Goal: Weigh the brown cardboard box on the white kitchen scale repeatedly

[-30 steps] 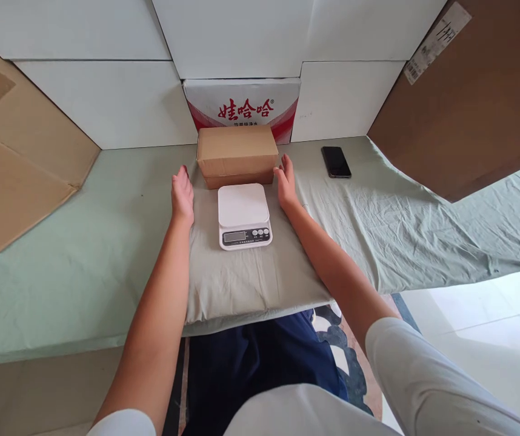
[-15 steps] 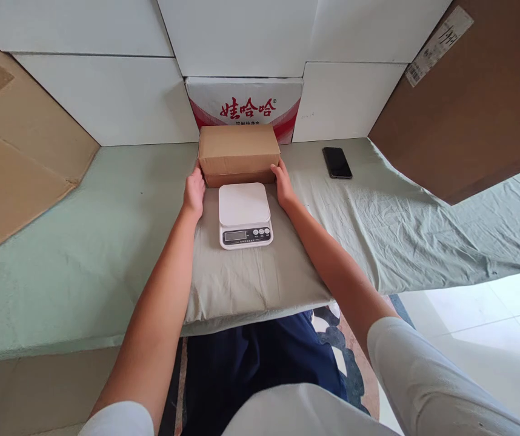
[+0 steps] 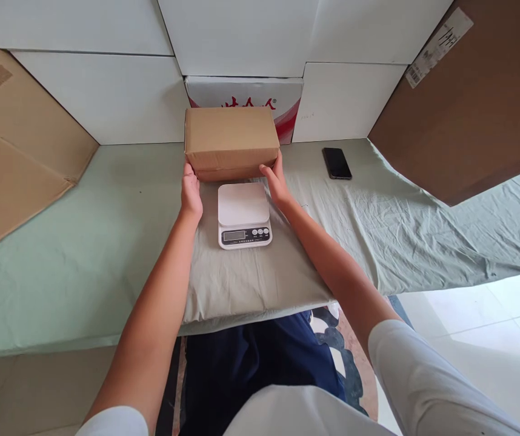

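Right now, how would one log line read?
left fingers: holding box; right fingers: holding box; white scale: on cloth; phone: right of box

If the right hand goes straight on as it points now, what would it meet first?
The brown box, which the right hand touches at its right end; behind it, probably the printed carton, though depth is unclear.

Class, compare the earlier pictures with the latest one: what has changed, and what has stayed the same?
The left hand has moved inward, and it and the right hand now hold the cardboard box between them by its sides. The box has come up, apparently lifted, and slightly leftward, hiding more of the red lettering on the printed carton behind. The white scale and black phone stayed put.
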The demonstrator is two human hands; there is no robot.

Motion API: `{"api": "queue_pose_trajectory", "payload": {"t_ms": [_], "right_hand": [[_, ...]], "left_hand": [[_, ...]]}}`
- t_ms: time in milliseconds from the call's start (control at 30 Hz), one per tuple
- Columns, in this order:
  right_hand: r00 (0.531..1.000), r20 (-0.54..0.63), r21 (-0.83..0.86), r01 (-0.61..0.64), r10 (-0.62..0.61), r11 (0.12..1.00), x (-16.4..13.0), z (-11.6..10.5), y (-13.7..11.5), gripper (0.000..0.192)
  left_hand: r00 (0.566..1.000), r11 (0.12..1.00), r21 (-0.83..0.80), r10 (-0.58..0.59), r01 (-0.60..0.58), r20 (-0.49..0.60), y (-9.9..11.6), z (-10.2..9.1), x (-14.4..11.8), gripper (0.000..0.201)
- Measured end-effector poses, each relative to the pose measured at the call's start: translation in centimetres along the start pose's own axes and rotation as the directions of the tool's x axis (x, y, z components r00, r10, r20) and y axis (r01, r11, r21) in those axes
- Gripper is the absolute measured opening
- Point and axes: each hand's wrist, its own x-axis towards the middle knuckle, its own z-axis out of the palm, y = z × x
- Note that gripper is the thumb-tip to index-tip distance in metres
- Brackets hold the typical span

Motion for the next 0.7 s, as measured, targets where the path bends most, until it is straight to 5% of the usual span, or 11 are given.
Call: {"api": "queue_pose_trajectory", "payload": {"t_ms": [167, 300, 500, 700], "right_hand": [[0.996, 0.051, -0.011, 0.071, -0.070, 0.997, -0.5, -0.3, -4.1, 0.091], [0.993, 0.085, -0.026, 0.084, -0.082, 0.996, -4.2, -1.7, -6.9, 0.090], [0.996, 0.088, -0.092, -0.006, 0.014, 0.996, -11.8, -3.3, -6.8, 0.097], [0.995, 0.097, -0.098, 0.009, 0.001, 0.995, -12.9, -3.0, -6.0, 0.101]], "left_hand": [[0.998, 0.997, 0.044, 0.068, -0.068, 0.005, 2.9, 0.1, -1.1, 0.060], [0.995, 0.994, 0.058, 0.085, -0.088, 0.050, 5.0, 0.4, -4.2, 0.059], [0.997, 0.998, 0.047, 0.029, -0.032, 0.071, 5.8, 0.2, -11.6, 0.062], [0.998, 0.997, 0.054, 0.055, -0.056, 0.024, 5.0, -0.3, -13.6, 0.062]]}}
